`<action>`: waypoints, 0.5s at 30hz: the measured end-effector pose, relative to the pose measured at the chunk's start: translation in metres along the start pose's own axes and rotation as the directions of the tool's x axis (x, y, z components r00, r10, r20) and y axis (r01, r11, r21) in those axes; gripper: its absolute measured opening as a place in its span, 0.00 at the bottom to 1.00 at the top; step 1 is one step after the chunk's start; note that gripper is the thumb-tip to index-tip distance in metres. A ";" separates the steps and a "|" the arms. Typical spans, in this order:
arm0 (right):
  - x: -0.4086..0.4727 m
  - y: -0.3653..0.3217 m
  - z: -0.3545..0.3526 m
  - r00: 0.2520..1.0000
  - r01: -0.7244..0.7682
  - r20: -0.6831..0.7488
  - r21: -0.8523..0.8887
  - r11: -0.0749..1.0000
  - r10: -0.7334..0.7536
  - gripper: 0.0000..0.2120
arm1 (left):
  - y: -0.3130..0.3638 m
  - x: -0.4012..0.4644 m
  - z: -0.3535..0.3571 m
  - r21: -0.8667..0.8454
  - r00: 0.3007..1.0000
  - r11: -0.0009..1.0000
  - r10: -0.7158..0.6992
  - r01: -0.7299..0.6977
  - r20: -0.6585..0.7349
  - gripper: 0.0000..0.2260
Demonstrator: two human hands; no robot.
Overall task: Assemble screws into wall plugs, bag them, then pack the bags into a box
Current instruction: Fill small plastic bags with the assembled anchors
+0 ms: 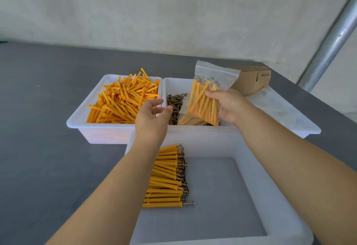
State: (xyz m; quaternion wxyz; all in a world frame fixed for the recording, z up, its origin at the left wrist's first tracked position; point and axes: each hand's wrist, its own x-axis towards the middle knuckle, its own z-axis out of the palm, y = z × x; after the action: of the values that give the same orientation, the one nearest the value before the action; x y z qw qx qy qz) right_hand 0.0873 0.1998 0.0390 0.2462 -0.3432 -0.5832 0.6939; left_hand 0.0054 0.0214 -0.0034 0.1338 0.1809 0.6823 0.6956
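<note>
The right hand [229,107] grips a clear bag [207,93] of plugged screws above the screw tray [173,84]; the left hand [152,117] hovers relaxed, empty. Loose orange plugs [123,99] fill the left tray [81,121], assembled ones [168,177] lie in the near tray [251,167], the cardboard box [253,80] half hidden behind the bag

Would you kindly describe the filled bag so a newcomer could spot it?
Find the white plastic tray of dark screws at the table's far side. Above it, the right hand grips a clear zip-top bag of orange wall plugs; no other plugs are bagged and lifted.
</note>
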 end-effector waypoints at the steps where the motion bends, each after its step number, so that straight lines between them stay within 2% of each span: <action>1: 0.011 0.001 0.003 0.999 0.002 -0.046 -0.014 1.000 -0.002 0.13 | -0.002 0.000 -0.001 0.092 0.997 0.992 0.082 -0.081 -0.002 0.13; 4: 0.036 0.013 0.007 0.994 -0.080 -0.085 -0.060 0.995 0.074 0.14 | -0.005 0.002 -0.002 0.288 0.957 0.917 0.289 -0.277 0.001 0.13; 5: 0.041 0.019 0.008 0.991 -0.100 -0.097 -0.130 0.986 0.088 0.13 | -0.005 0.002 -0.002 0.309 0.951 0.904 0.308 -0.296 0.009 0.12; 6: 0.045 0.024 0.008 0.991 -0.089 -0.121 -0.271 0.958 0.058 0.10 | -0.005 0.003 -0.002 0.326 0.949 0.896 0.314 -0.303 0.017 0.12; 7: 0.047 0.027 0.006 0.988 -0.045 -0.149 -0.488 0.871 -0.032 0.09 | -0.005 0.004 -0.002 0.340 0.948 0.889 0.317 -0.306 0.023 0.12; 8: 0.049 0.029 0.002 0.975 -0.005 -0.162 -0.704 0.710 -0.154 0.10 | -0.006 0.004 -0.002 0.350 0.947 0.885 0.320 -0.308 0.025 0.12; 9: 0.047 0.031 -0.002 0.949 0.014 -0.159 -0.843 0.538 -0.274 0.11 | -0.006 0.005 -0.002 0.355 0.946 0.882 0.322 -0.310 0.026 0.11; 10: 0.044 0.032 -0.007 0.926 0.017 -0.144 -0.907 0.421 -0.348 0.13 | -0.006 0.006 -0.002 0.356 0.946 0.881 0.324 -0.312 0.027 0.11; 12: 0.040 0.033 -0.020 0.917 0.069 -0.078 -0.935 0.348 -0.392 0.17 | -0.006 0.006 -0.002 0.351 0.946 0.882 0.323 -0.314 0.034 0.09; 15: 0.028 0.039 -0.036 0.894 0.319 0.168 -0.889 0.327 -0.415 0.06 | -0.007 0.005 -0.001 0.343 0.944 0.880 0.321 -0.327 0.076 0.05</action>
State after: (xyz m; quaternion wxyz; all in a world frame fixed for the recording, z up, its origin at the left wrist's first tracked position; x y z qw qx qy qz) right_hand 0.0991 0.2359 -0.0078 0.1994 -0.3101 -0.9116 0.1819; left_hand 0.0006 0.0231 -0.0100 -0.0129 0.3192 0.7543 0.5735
